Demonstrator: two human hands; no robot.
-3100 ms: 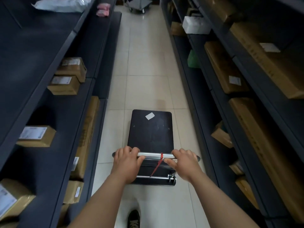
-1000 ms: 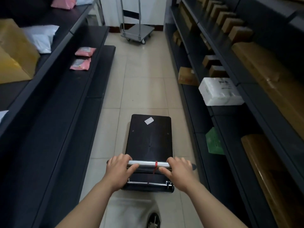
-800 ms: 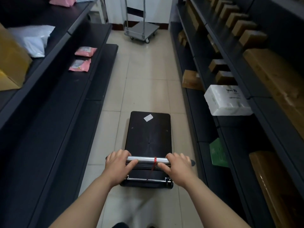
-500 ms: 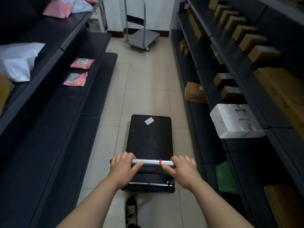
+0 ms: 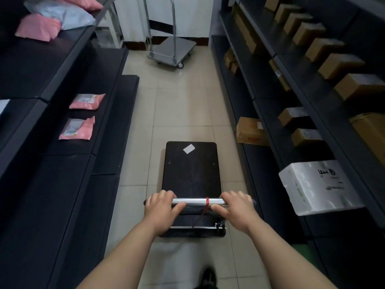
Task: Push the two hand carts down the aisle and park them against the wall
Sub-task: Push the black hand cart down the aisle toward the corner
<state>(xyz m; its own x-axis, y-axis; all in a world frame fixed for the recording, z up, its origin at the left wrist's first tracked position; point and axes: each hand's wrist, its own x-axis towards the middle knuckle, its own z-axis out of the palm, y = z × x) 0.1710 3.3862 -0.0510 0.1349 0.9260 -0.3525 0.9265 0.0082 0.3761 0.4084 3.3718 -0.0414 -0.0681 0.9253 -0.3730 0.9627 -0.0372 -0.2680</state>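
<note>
Walks a tiled floor (image 5: 183, 105) between dark left shelves (image 5: 62, 184) and right shelves (image 5: 270, 105), toward a white wall (image 5: 187, 15) at the far end. Finds a steel cart (image 5: 177, 49) there, far and a little left of centre, close to the wall and probably parked already, though cannot tell whether touching it. Pushes a black cart (image 5: 191, 174), near and centred in the aisle, well apart from the steel cart, clear of the shelves on both sides. Passes a foam box (image 5: 318, 186) near on the right and pink parcels (image 5: 86, 101) on the left. Clamps both hands on the handle (image 5: 195, 200): left hand (image 5: 161, 211) wrapped over its left end, right hand (image 5: 237, 209) over its right end, hands apart, bare bar and a red cord (image 5: 206, 202) between them. Carries nothing on the deck but a sticker (image 5: 188, 148) at its far edge. Looks to be in the second cart's run down the aisle, with open floor left to cover. Calls next for a straight, even push, then a slower approach, steering right of the steel cart into the free space and easing up to the wall.
</note>
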